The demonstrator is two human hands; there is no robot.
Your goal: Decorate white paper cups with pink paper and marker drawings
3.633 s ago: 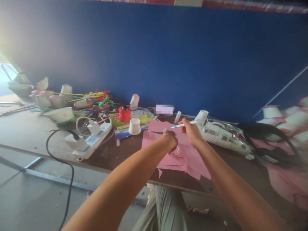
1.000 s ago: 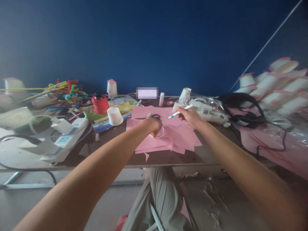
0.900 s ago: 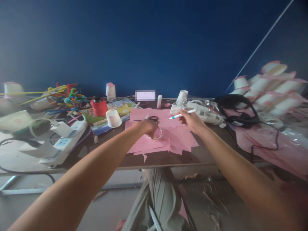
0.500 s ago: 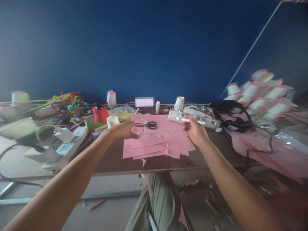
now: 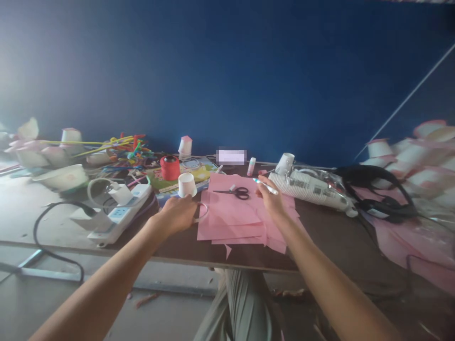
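Note:
My left hand [image 5: 179,213] is closed round a thin pale ring [image 5: 203,211] at the left edge of the pink paper sheets [image 5: 234,213]. Just behind that hand stands a white paper cup [image 5: 187,184]. Between the fingers of my right hand [image 5: 270,196] is a white marker pen [image 5: 268,186] with a teal end, held above the right side of the sheets. Black-handled scissors [image 5: 241,193] lie on the paper between both hands, beside a small white piece [image 5: 232,187]. Behind the sheets a glue stick [image 5: 251,166] stands upright.
At right lie a bagged stack of paper cups [image 5: 302,187] and a black headset-like strap [image 5: 377,180]. A white power strip [image 5: 121,215] sits at left, near a red container [image 5: 170,167] and colourful pipe cleaners [image 5: 131,147]. Pink-topped cups [image 5: 408,156] are piled far right.
The view has swung left. My left hand, with the ring, has drawn back from the scissors towards the paper cup. My right hand has moved the marker pen nearer the scissors and tilted it.

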